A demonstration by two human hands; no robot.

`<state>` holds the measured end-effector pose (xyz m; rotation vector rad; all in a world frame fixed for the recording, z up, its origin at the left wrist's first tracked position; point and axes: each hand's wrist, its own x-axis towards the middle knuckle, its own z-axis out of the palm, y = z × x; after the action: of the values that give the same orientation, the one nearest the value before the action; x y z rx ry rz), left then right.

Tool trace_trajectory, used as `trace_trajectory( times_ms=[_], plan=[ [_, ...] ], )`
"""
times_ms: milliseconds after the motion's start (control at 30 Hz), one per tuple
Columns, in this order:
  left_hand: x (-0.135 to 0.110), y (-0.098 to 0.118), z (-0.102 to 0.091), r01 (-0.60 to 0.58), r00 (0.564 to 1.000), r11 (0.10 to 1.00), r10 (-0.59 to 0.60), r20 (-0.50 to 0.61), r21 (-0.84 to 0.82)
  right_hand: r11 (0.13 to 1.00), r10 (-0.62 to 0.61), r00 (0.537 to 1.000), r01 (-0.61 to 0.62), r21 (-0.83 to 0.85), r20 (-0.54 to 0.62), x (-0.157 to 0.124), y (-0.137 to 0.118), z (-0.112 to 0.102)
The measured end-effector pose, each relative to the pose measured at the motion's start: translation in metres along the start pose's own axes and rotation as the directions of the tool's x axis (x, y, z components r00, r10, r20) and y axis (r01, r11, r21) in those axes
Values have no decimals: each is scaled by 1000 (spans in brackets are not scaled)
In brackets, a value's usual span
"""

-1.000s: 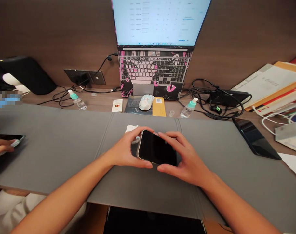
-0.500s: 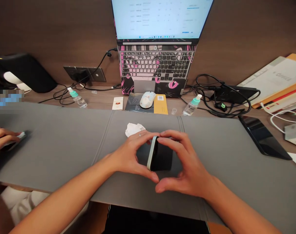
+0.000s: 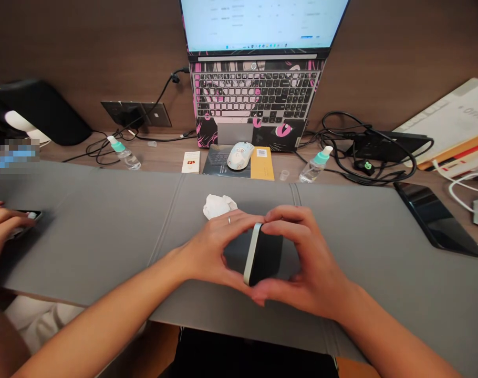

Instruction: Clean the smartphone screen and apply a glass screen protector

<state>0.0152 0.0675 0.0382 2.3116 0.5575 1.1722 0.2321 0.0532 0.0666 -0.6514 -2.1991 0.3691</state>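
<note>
A smartphone (image 3: 263,257) with a pale metal edge and a dark face stands on its side above the grey desk mat (image 3: 116,226), between both my hands. My left hand (image 3: 223,249) grips its far and near ends with fingers and thumb. From the other side my right hand (image 3: 305,257) holds the same two ends, its fingertips meeting those of the left. A crumpled white tissue (image 3: 217,206) lies just beyond my left fingers.
Behind stand an open laptop (image 3: 229,135), a mouse (image 3: 240,156) on a booklet (image 3: 265,167), and two spray bottles (image 3: 315,165) (image 3: 124,155). A black tablet (image 3: 436,218), cables (image 3: 381,181) and folders (image 3: 455,115) are at right. Another person's hand (image 3: 4,226) touches a phone at left.
My right thumb has moved up to the phone's near end, beside the left thumb. Both hands have closed slightly around the phone. The view has shifted a little.
</note>
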Motion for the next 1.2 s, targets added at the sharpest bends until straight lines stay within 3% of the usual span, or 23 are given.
trace_trajectory(
  times_ms=[500,867,1200],
  plan=[
    [0,0,2,-51,999,999,51,-17,3,999,-18,1000,18,-31,-3,-1,-3,-1],
    [1,1,1,-17,1000,999,17,6,-29,998,-12,1000,12,-66,7,-1,-4,-2],
    [6,4,4,-77,996,997,78,37,-24,1000,6,1000,-6,-4,-11,-2,-6,-2]
  ],
)
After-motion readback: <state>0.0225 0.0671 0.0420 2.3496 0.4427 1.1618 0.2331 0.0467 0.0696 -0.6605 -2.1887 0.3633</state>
